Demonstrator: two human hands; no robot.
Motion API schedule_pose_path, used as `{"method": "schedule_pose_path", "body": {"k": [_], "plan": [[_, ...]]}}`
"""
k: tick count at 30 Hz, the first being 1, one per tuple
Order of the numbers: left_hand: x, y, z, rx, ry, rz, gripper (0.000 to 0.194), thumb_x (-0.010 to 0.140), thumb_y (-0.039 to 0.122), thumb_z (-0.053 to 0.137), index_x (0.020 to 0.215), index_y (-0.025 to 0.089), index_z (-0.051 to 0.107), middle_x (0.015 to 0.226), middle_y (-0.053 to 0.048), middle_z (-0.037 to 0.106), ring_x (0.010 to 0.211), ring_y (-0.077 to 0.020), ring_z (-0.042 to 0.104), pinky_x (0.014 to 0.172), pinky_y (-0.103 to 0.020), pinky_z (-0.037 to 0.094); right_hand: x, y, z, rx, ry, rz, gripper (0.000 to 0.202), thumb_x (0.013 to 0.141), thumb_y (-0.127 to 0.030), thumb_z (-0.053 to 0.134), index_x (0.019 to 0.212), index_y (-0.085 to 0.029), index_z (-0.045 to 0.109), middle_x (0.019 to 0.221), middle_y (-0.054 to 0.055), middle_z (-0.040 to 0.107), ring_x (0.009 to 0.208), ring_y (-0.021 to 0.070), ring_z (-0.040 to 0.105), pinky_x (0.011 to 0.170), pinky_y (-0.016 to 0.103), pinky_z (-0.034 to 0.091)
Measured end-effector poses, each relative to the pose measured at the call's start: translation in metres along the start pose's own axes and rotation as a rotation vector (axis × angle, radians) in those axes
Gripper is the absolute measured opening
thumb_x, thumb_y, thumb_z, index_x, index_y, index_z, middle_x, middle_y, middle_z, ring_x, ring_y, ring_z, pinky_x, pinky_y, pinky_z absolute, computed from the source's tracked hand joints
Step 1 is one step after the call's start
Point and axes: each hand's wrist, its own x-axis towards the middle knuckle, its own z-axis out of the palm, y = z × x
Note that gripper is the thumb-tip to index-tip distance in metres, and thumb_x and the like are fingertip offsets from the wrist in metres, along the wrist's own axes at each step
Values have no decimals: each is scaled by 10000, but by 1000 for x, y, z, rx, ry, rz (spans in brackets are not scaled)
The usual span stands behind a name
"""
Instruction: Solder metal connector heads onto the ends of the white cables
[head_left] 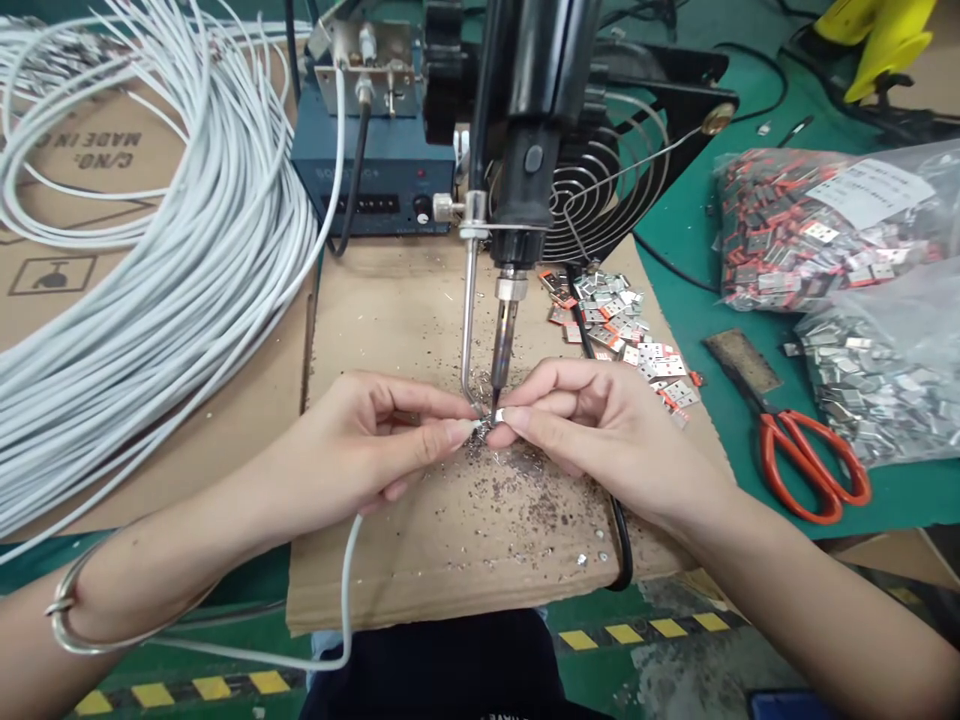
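My left hand (367,440) pinches the end of a white cable (349,570), which loops down below the wrist. Between the thumb and fingers of my right hand (615,425) is a small metal USB connector (500,415), mostly covered by the fingertips. Cable end and connector are close together under the tip of a mounted soldering iron (505,335); whether they touch is too small to tell. Beside the iron, a thin metal solder feed tube (469,310) bends down to the same spot.
Cardboard (390,560) strewn with solder bits lies beneath. Loose USB connectors (611,315) are piled right of the iron, before a fan guard (585,190). Red-handled scissors (814,465) and bags of parts (817,235) sit right. Coiled white cables (225,200) and a blue controller box (375,180) stand left.
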Motion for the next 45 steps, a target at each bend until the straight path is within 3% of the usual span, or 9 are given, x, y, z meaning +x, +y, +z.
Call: {"method": "schedule_pose_path", "body": {"k": [9, 16, 20, 45], "plan": [[3, -2, -1, 43, 9, 7, 175, 796, 213, 629, 652, 121, 668, 351, 89, 411, 303, -2, 341, 300, -69, 261, 1, 5, 0, -143, 8, -58, 107, 661, -138, 700, 709, -128, 605, 658, 43, 707, 436, 33, 447, 395, 144, 302], [1, -3, -2, 61, 7, 5, 128, 808, 223, 626, 804, 111, 689, 372, 92, 426, 320, -8, 333, 300, -77, 258, 0, 5, -2, -169, -11, -66, 126, 691, -201, 705, 738, -131, 612, 688, 47, 711, 470, 47, 501, 421, 160, 322], [0, -5, -2, 62, 28, 2, 133, 804, 236, 623, 778, 114, 667, 380, 89, 420, 327, -14, 323, 294, -87, 250, 1, 4, -2, -165, -16, -51, 146, 683, -212, 722, 740, -131, 615, 684, 45, 708, 492, 57, 532, 430, 162, 330], [2, -3, 2, 93, 42, 70, 142, 791, 213, 606, 715, 107, 663, 356, 99, 388, 290, -7, 294, 266, -103, 195, 0, 0, -1, -97, -21, 5, 205, 609, -216, 796, 704, -132, 634, 651, 33, 705, 459, 52, 502, 426, 165, 319]]}}
